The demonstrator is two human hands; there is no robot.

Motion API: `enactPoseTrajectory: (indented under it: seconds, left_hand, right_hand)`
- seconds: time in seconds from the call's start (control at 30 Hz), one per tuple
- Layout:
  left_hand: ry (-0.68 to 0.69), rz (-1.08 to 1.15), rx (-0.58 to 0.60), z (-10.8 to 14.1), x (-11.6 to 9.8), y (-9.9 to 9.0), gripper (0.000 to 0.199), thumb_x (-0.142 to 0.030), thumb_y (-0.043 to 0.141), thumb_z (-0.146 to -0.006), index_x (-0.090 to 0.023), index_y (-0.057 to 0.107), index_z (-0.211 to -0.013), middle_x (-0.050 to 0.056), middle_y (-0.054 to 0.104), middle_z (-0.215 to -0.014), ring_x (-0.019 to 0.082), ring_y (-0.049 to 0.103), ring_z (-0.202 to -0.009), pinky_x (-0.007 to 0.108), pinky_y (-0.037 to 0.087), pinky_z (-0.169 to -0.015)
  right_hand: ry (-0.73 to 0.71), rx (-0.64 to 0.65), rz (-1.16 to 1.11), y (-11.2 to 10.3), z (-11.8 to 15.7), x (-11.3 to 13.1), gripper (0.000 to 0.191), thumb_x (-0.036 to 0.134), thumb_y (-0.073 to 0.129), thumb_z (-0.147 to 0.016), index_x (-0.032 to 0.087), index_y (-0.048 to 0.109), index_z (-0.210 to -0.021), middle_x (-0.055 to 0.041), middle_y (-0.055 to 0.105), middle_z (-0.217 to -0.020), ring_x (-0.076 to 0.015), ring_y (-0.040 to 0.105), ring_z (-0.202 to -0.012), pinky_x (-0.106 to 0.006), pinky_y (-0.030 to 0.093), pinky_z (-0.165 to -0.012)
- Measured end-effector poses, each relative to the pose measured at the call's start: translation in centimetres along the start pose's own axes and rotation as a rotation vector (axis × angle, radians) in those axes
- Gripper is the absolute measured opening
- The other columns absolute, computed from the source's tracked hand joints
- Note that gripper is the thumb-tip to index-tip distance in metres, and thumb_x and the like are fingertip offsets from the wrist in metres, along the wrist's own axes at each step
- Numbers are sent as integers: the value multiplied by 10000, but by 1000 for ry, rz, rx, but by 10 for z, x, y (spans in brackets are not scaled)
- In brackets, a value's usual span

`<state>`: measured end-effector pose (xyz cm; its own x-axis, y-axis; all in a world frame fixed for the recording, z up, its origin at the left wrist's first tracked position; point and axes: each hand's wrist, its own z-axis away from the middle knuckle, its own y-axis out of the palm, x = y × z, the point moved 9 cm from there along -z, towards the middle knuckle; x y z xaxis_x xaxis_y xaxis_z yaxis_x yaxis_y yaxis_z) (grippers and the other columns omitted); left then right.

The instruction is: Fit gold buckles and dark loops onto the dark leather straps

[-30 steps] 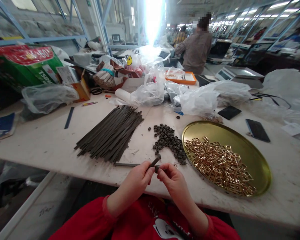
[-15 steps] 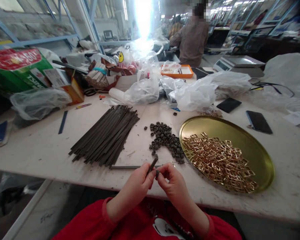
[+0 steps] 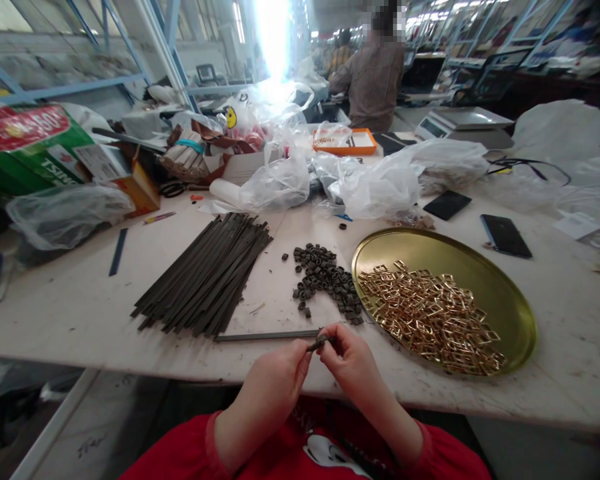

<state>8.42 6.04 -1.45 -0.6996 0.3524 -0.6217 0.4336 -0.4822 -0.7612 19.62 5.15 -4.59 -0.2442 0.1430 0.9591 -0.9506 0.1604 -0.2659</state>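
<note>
Close to the table's front edge, my left hand [image 3: 279, 375] is closed on a short dark strip [image 3: 313, 347] that sticks out past its fingertips. My right hand [image 3: 347, 355] pinches the far end of the same piece, thumb and forefinger together; the fingers hide most of that end. Just behind the hands lies a long thin grey bar [image 3: 265, 336]. Beyond it is a heap of small dark loops [image 3: 323, 270]. Many long dark strips [image 3: 200, 277] are stacked to the left. On the right, gold rectangular rings [image 3: 430, 320] lie in a round gold tray [image 3: 517, 313].
Crumpled clear plastic bags [image 3: 380, 187] line the back of the table. A phone [image 3: 506, 235] and a black flat pad [image 3: 447, 205] lie behind the tray. A green and red box [image 3: 25, 153] stands at far left. A person [image 3: 375, 80] is farther back.
The dark strip has tipped from pointing upward to lying nearly level between my hands. My left hand has rolled over, its back now showing, and my right fingers have moved onto the strip's end.
</note>
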Motion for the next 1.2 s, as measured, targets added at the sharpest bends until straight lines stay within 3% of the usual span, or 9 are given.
enactPoseTrajectory:
  seconds: [0.23,0.47,0.6,0.77,0.9,1.03,1.1,1.2]
  left_hand:
    - [86,-47,-48,1,-2,-3,305,-255,300,-910,-208,581,-1018,56,673,-913,185,620,-822,259,443,-736]
    - [75,-45,-53,6,-4,-3,316,-266,289,-911,-193,596,-930,48,663,-814,171,599,-722,241,422,-649]
    - [87,36,-52,9,-5,-3,313,-269,302,-900,-205,605,-944,44,661,-829,168,593,-745,235,425,-677]
    - [48,104,36,5,-3,4,305,-294,327,-892,-185,594,-793,27,633,-727,160,561,-664,222,395,-611]
    - [52,148,74,-1,-6,3,297,-275,324,-889,-175,585,-787,22,617,-731,151,535,-660,222,363,-590]
    - [-9,230,156,-1,-1,2,252,-267,365,-863,-172,555,-999,6,592,-712,145,522,-639,228,366,-587]
    - [-44,287,196,0,2,3,335,-240,362,-849,-170,464,-1160,-22,553,-654,139,506,-606,230,372,-588]
    - [-47,362,180,-1,1,3,443,-216,319,-839,-146,347,-1276,-39,493,-611,132,471,-574,230,370,-575]
  right_hand:
    - [139,88,-413,9,2,-13,260,385,643,-651,198,463,-668,51,522,-535,-110,479,-508,-236,388,-513]
    - [149,131,-580,7,11,-9,299,382,700,-656,188,474,-667,47,536,-591,-105,494,-572,-239,399,-598]
    - [116,118,-559,3,12,-10,259,366,695,-671,181,515,-695,39,541,-625,-110,499,-594,-241,407,-605]
    - [46,44,-395,-2,15,-8,244,376,676,-684,186,567,-791,8,576,-688,-137,534,-636,-256,436,-597]
    - [36,95,-414,4,17,-4,220,368,666,-689,197,607,-814,-1,604,-716,-150,554,-677,-273,454,-641]
    - [109,70,-456,-5,10,-14,252,394,688,-662,184,609,-775,17,571,-640,-129,511,-603,-253,426,-593]
    - [147,45,-493,-8,9,-19,258,393,684,-673,174,603,-783,37,525,-575,-115,478,-562,-238,405,-571]
    - [180,88,-609,7,13,-19,262,388,678,-685,162,596,-790,36,524,-595,-99,455,-532,-225,391,-547]
